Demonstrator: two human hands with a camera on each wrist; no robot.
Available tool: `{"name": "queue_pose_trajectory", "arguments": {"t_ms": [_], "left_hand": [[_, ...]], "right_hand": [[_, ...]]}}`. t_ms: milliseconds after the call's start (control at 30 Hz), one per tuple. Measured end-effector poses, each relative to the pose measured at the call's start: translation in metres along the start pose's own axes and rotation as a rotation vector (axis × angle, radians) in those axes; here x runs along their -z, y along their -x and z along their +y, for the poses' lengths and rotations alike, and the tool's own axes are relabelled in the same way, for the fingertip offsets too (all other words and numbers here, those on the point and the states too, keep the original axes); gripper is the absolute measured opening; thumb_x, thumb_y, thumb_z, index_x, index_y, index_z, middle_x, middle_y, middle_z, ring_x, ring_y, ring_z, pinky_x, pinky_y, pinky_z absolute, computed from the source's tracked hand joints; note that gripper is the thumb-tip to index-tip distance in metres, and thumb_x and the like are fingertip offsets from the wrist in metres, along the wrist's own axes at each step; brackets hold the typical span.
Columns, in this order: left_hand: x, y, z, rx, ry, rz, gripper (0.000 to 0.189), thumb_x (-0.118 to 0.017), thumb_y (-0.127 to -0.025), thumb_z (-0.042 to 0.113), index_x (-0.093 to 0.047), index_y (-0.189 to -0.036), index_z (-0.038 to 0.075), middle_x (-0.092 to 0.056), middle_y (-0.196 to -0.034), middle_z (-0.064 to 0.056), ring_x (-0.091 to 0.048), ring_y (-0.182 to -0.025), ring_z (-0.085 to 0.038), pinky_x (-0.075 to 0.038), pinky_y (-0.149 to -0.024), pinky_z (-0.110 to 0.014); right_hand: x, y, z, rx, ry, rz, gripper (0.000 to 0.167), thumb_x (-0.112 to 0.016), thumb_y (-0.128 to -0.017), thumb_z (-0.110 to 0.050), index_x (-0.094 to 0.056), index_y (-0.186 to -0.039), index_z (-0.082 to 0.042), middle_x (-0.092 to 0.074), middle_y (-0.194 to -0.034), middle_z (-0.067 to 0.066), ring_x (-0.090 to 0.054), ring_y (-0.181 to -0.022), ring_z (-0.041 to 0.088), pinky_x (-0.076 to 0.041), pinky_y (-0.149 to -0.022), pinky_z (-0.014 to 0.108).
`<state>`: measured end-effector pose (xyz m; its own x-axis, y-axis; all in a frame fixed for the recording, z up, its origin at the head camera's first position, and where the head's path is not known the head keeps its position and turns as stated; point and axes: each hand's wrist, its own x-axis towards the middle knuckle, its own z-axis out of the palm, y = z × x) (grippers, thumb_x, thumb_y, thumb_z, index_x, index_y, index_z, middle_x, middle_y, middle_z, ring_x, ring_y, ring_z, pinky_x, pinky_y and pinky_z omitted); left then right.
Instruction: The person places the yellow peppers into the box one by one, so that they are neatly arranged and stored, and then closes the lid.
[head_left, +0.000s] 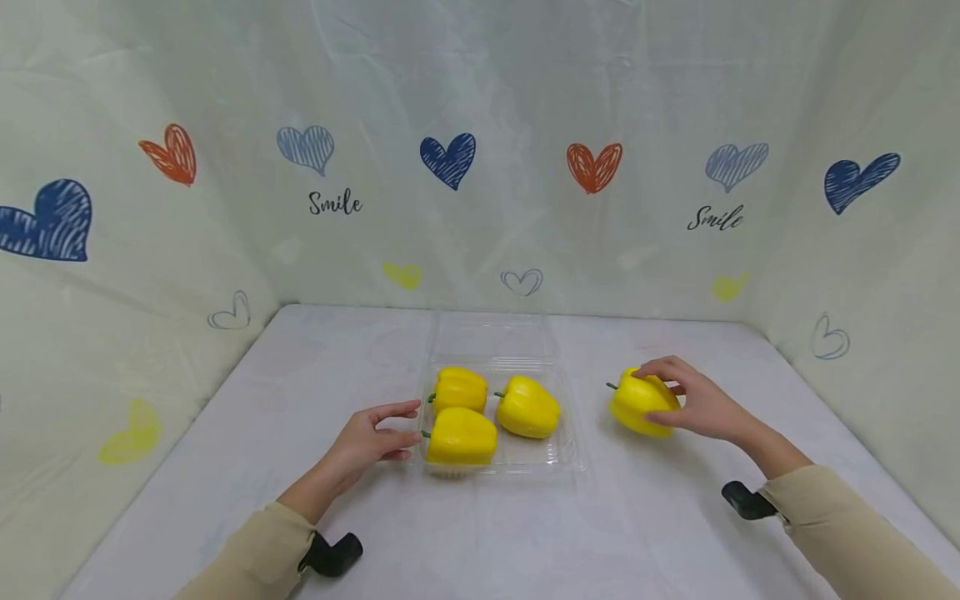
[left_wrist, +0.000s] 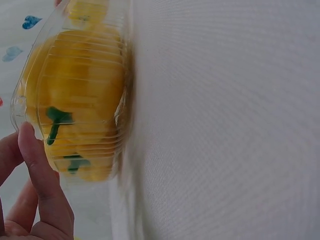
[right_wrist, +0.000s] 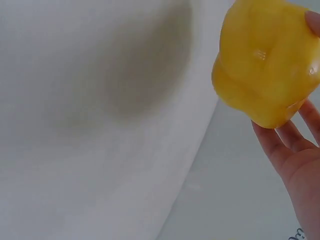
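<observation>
My right hand point(head_left: 708, 404) grips a yellow bell pepper point(head_left: 637, 404), thumb on the near side and fingers over the far side. In the right wrist view this bell pepper point(right_wrist: 267, 60) is held above the white surface, its shadow apart from it. Three more yellow bell peppers with green stems point(head_left: 461, 437) sit in a clear plastic clamshell container point(head_left: 536, 454), two at its left and one at its right. My left hand point(head_left: 371, 437) is at the container's left side, thumb and index finger apart, with a fingertip point(left_wrist: 29, 135) right at the rim.
The container's clear lid point(head_left: 491, 337) is folded back towards the rear wall. A white cloth covers the table point(head_left: 315, 367). Pale curtains point(head_left: 525, 75) printed with hearts and "Smile" enclose the back and both sides.
</observation>
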<state>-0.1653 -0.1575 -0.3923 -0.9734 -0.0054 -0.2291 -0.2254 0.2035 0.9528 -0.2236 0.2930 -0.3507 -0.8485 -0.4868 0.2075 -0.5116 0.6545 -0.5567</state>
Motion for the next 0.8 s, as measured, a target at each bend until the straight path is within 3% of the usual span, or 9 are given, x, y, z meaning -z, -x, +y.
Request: {"name": "queue_pose_trajectory", "arguments": {"t_ms": [300,800], "left_hand": [[0.000,0.001,0.002,0.010,-0.021,-0.008,0.053,-0.075,-0.079,0.015,-0.058,-0.128,0.011,-0.055,-0.126,-0.010,-0.061,-0.068,-0.020,-0.055,-0.070,-0.029],[-0.006,-0.002,0.001,-0.016,0.027,-0.037,0.053,-0.075,-0.078,0.013,-0.058,-0.128,0.010,-0.057,-0.124,-0.009,-0.062,-0.074,-0.020,-0.055,-0.070,-0.031]], "right_hand": [[-0.008,-0.012,-0.031,0.112,0.020,0.020,0.051,-0.080,-0.074,-0.014,-0.058,-0.120,-0.010,-0.048,-0.124,0.010,-0.048,-0.110,0.029,-0.049,-0.083,0.038],[-0.026,-0.027,-0.066,0.277,-0.055,-0.055,0.046,-0.078,-0.076,-0.015,-0.059,-0.118,-0.013,-0.050,-0.123,0.006,-0.048,-0.109,0.024,-0.049,-0.083,0.039]]}}
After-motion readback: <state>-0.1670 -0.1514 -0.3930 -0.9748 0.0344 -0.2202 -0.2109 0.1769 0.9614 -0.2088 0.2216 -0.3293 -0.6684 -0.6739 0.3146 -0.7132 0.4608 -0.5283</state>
